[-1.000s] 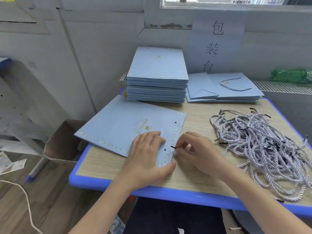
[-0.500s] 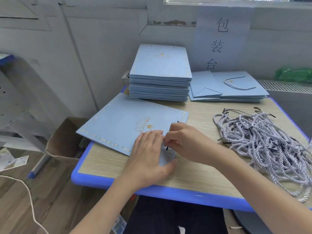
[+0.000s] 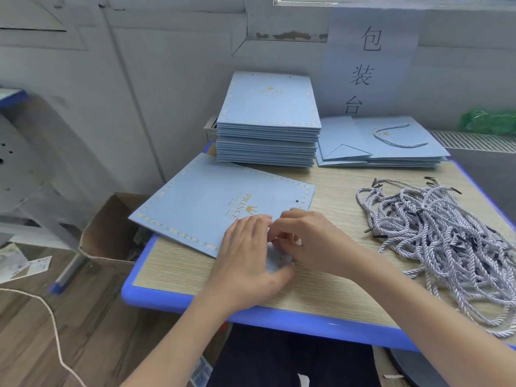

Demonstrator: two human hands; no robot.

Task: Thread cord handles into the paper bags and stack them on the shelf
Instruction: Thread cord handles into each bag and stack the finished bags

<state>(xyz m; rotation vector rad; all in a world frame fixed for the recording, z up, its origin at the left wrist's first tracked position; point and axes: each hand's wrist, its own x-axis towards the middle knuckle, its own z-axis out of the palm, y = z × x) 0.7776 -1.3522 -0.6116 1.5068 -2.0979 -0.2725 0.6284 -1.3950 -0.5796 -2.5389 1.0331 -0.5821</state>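
- Flat blue paper bag (image 3: pixel 201 208) lies at the table's (image 3: pixel 178 272) front left, its corner hanging over the edge.
- Left hand (image 3: pixel 245 261) lies flat on its near corner, fingers straight.
- Right hand (image 3: pixel 310 241) has curled fingers there; what they pinch is hidden.
- Cord pile (image 3: pixel 446 247) sits to the right, bag stacks (image 3: pixel 268 118) behind.

Paper bag (image 3: pixel 201 208): light blue, gold lettering, pale dotted border. Cord handles (image 3: pixel 446 247): white-and-navy twist, black tips. Bench (image 3: pixel 178 269): pale woodgrain top, blue rim.
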